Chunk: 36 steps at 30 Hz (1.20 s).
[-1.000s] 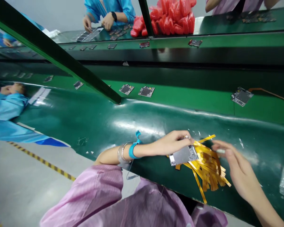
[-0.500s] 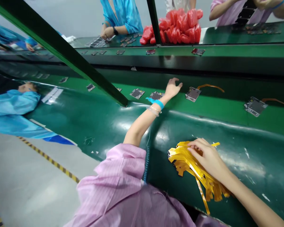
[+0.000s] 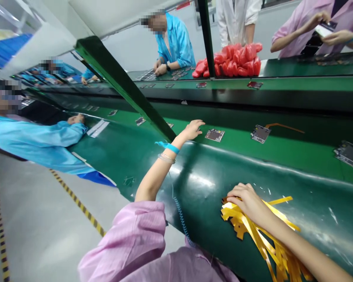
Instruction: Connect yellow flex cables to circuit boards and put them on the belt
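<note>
My left hand (image 3: 192,130) reaches over the green belt, fingers apart and slightly bent, above a small circuit board that it mostly hides. Contact between them cannot be made out. Right of it lies another circuit board (image 3: 214,135), then a circuit board (image 3: 260,134) with an orange ribbon tail, and one more at the right edge. My right hand (image 3: 247,199) rests on a pile of yellow ribbon cables (image 3: 266,243) on the green mat, its fingers curled together on the cables' upper end. The fingertips are partly hidden.
A slanted green post (image 3: 126,90) stands left of my left hand. A blue coiled cord (image 3: 181,219) hangs near my left arm. A co-worker's blue sleeve (image 3: 47,135) is at the left. Red bundles (image 3: 238,60) and other people's hands are across the line.
The view has swung left and up. My left hand has shifted left along the belt, from beside one board to over another. My right hand stays at the cable pile, its fingers more curled.
</note>
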{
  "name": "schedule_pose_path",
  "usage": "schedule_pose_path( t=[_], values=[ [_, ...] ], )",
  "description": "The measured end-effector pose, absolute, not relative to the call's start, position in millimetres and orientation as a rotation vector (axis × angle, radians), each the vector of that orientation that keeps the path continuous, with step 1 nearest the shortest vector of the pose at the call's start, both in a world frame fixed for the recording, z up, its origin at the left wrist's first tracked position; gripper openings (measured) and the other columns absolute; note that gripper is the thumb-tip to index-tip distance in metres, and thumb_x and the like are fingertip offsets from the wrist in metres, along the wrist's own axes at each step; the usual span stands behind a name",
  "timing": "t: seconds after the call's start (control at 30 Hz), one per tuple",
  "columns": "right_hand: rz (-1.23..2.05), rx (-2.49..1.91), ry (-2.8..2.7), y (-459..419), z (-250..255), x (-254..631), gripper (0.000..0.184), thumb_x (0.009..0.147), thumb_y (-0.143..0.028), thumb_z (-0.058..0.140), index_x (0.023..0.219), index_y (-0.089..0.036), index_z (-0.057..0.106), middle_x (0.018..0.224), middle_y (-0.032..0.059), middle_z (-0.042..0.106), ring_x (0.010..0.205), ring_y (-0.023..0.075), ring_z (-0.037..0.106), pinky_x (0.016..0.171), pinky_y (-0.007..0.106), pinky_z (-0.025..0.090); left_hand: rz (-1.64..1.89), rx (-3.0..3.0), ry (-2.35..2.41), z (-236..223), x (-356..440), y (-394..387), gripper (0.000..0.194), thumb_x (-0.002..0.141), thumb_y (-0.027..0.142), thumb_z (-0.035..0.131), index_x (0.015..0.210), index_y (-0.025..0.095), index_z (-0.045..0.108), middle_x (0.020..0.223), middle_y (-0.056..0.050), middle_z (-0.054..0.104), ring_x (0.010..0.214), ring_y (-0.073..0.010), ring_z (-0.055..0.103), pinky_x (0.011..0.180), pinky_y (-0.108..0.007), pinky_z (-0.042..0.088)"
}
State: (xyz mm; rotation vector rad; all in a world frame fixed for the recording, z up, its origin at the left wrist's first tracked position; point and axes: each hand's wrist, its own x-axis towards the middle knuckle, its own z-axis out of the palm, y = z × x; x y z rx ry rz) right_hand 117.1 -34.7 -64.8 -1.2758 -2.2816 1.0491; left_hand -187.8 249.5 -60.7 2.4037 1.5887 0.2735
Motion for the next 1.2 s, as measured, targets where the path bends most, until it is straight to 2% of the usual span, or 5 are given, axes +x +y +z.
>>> schedule_pose_path(
  t=[0.2,0.4,0.7,0.87,1.2],
  values=[
    [1.008,-1.366,-2.216,-41.3,-61.0,132.2,0.025,0.104,-0.027,0.056,0.113,-0.027,0.08,0.1,0.0077,0.076,0.098,0.0263,0.065,0.091,0.046,0.043,-0.106,2.368,1.685,-61.7,-197.8,253.0,0.07,0.091,0.015,0.055,0.157,0.029,0.039,0.161,-0.014,0.044,0.152,-0.0357,0.032,0.119,-0.064,0.022],
    [0.97,-1.431,-1.819,-69.0,-31.3,168.6,0.025,0.103,-0.042,0.054,0.098,-0.026,0.073,0.105,0.0075,0.076,0.101,0.0269,0.067,0.091,0.043,0.051,-0.143,2.408,1.763,-38.5,-199.4,254.8,0.061,0.07,0.014,0.083,0.126,0.014,0.059,0.14,-0.023,0.057,0.14,-0.0435,0.038,0.113,-0.057,0.03],
    [0.854,-1.557,-1.252,-119.3,-1.0,201.5,0.028,0.088,-0.05,0.071,0.104,-0.027,0.065,0.06,-0.0052,0.052,0.05,0.0159,0.054,0.047,0.025,0.05,0.273,2.342,1.653,0.3,-157.3,200.2,0.06,0.077,0.021,0.081,0.129,0.015,0.051,0.103,-0.009,0.071,0.096,-0.0261,0.067,0.085,-0.031,0.047],
    [0.819,-1.659,-1.321,-118.6,-6.2,181.5,0.024,0.087,-0.048,0.072,0.097,-0.026,0.072,0.056,-0.0094,0.03,0.046,0.0126,0.039,0.046,0.023,0.042,0.58,2.17,1.191,-16.5,-75.9,72.0,0.037,0.091,0.043,0.07,0.12,0.02,0.061,0.106,-0.004,0.071,0.093,-0.0189,0.067,0.083,-0.029,0.051],
    [0.898,-1.68,-1.32,-135.6,-25.0,171.5,0.024,0.09,-0.047,0.069,0.084,-0.024,0.073,0.053,-0.0081,0.035,0.046,0.0122,0.035,0.044,0.023,0.037,0.582,1.622,1.006,-29.7,-40.5,-74.1,0.033,0.085,0.051,0.073,0.094,0.024,0.058,0.081,-0.003,0.069,0.064,-0.0167,0.058,0.06,-0.032,0.046]
  ],
)
